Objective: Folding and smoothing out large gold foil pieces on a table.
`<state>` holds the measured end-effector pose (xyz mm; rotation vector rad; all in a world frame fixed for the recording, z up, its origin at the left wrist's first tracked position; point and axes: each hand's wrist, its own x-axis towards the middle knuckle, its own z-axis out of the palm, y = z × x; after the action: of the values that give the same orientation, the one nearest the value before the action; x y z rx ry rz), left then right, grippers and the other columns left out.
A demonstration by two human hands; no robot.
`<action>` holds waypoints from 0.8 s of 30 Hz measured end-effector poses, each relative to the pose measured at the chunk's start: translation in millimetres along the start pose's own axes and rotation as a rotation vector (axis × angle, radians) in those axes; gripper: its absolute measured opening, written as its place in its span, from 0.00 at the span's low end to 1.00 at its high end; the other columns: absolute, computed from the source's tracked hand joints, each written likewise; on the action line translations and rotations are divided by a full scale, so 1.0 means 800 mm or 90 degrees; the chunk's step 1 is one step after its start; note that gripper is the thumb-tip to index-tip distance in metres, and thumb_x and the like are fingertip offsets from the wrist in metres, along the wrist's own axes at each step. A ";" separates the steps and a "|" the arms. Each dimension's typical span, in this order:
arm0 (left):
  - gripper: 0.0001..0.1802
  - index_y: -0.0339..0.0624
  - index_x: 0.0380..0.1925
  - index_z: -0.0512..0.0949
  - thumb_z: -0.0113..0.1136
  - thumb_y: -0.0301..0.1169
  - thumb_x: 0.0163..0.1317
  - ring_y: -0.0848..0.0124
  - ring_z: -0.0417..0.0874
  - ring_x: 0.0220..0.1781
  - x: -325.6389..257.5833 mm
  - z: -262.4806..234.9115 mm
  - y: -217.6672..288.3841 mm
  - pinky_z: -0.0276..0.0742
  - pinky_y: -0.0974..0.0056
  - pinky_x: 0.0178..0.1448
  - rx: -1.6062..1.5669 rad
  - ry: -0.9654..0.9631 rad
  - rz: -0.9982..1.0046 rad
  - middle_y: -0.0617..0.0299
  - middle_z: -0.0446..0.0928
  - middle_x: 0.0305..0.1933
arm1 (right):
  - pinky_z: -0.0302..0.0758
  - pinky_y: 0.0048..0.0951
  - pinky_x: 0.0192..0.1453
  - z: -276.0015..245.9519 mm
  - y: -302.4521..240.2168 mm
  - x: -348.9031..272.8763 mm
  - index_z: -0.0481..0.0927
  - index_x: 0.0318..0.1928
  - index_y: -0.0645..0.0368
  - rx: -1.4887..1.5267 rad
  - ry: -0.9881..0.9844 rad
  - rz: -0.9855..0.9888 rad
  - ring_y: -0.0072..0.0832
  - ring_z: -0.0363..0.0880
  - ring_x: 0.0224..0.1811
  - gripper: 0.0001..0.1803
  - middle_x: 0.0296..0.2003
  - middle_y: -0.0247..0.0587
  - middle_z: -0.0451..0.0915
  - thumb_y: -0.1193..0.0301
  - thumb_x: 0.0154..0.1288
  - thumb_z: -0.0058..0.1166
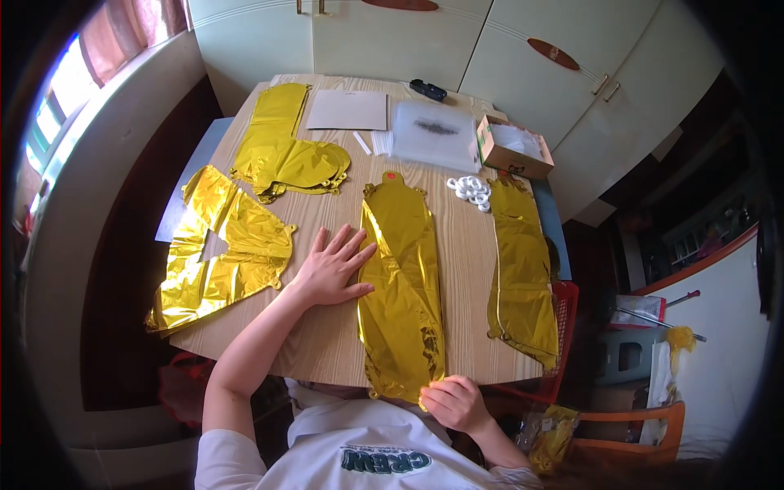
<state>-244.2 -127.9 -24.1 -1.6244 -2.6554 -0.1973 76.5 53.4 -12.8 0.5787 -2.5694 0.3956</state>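
Left hand (331, 269) lies flat, fingers spread, on the counter (327, 343), its grip resting against the left edge of the long gold foil balloon (400, 278). This balloon lies lengthwise at counter centre. Right hand (456, 403) pinches the balloon's near end at the counter edge. Far right, an open cardboard box (514, 147) holds white paper.

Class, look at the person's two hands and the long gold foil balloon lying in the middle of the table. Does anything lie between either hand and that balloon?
Nothing visible does. The left hand lies flat on the table with its fingers touching the middle gold foil balloon, and the right hand pinches its near end at the table edge.
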 end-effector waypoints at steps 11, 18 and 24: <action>0.46 0.55 0.75 0.56 0.41 0.69 0.64 0.50 0.47 0.81 0.003 -0.001 -0.003 0.38 0.34 0.77 -0.003 -0.008 -0.001 0.53 0.54 0.78 | 0.75 0.30 0.53 0.000 0.002 0.000 0.81 0.38 0.51 0.001 0.000 0.010 0.24 0.80 0.45 0.07 0.40 0.27 0.82 0.71 0.58 0.60; 0.46 0.57 0.75 0.56 0.42 0.69 0.63 0.51 0.46 0.81 0.014 0.002 -0.016 0.37 0.34 0.77 -0.005 -0.009 -0.005 0.53 0.53 0.79 | 0.74 0.35 0.59 0.001 0.012 0.005 0.82 0.41 0.52 0.009 -0.025 0.011 0.26 0.80 0.48 0.11 0.44 0.29 0.81 0.65 0.59 0.62; 0.47 0.53 0.75 0.55 0.43 0.68 0.64 0.51 0.45 0.81 0.014 -0.004 -0.014 0.37 0.35 0.78 -0.024 -0.003 -0.005 0.52 0.52 0.79 | 0.70 0.44 0.67 -0.025 0.037 0.021 0.80 0.55 0.54 0.167 -0.017 0.061 0.34 0.77 0.58 0.21 0.52 0.38 0.81 0.57 0.67 0.57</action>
<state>-259.3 -123.7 -20.9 -1.6274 -2.6781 -0.2460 57.2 80.8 7.4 0.5557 -2.5961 0.7704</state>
